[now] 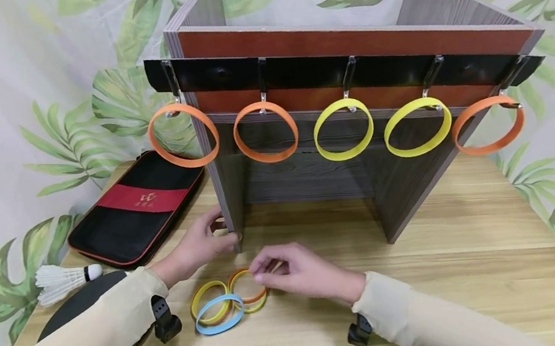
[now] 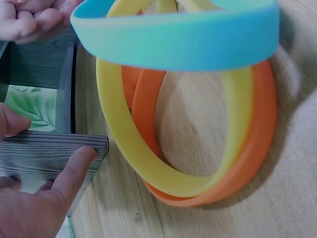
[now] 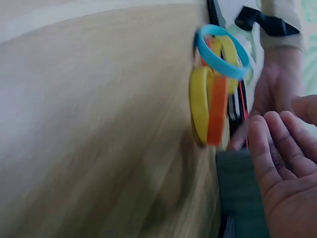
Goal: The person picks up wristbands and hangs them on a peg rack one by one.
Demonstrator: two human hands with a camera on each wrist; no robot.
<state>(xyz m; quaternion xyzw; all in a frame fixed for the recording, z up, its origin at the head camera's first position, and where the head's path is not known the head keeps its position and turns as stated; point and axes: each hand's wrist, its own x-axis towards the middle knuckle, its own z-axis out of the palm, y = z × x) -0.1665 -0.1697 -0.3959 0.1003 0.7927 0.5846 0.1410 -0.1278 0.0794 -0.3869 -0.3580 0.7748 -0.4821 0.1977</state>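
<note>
My left hand (image 1: 201,247) grips the lower front edge of the left side panel (image 2: 54,156) of a grey wood-grain stand, thumb on one face and fingers on the other. My right hand (image 1: 301,270) hovers beside a small pile of silicone wristbands, fingers loosely bent and holding nothing. In that pile a blue wristband (image 2: 178,42) leans on top of a yellow wristband (image 2: 111,109) with an orange wristband (image 2: 265,129) under it. Another orange and yellow pair lies nearest my right fingertips. Orange (image 1: 268,158) and yellow wristbands (image 1: 346,155) hang from hooks on the stand's black rail (image 1: 307,70).
To the left lie a black zip case (image 1: 125,230) with a red band, a white shuttlecock (image 1: 63,280) and a dark round object (image 1: 86,294) partly under my left forearm. Wood-grain tabletop (image 1: 473,265) extends right of the stand. A leaf-print cloth (image 1: 12,55) hangs behind.
</note>
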